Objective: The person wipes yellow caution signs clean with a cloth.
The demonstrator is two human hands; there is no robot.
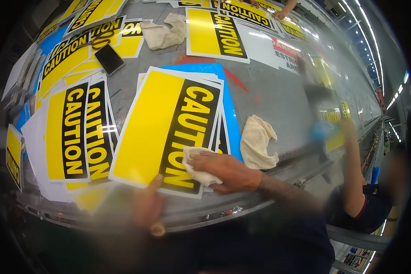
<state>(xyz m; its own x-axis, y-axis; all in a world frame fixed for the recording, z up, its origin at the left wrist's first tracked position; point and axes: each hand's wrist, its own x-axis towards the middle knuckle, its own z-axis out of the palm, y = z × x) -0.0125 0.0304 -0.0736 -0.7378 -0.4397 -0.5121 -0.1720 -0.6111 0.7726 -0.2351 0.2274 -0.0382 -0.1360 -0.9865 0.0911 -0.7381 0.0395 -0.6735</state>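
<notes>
A yellow and black caution sign (150, 123) lies tilted on top of a stack of similar signs in front of me. My right hand (228, 171) presses a cream cloth (201, 170) onto the lower part of its black band, fingers closed on the cloth. At the sign's near edge, my left hand (150, 203) grips the border with the thumb on top; its other fingers are blurred or hidden. Under the stack, a blue sheet (230, 114) sticks out on the right. Another cream cloth (259, 142) rests crumpled beside it.
More caution signs (67, 132) lie at left, with a phone (109, 60) and scissors (104, 40) above them. A third cloth (164, 32) sits near far signs (214, 34). A co-worker's arm (351, 169) is at right; another person's hand (281, 14) is at the far side.
</notes>
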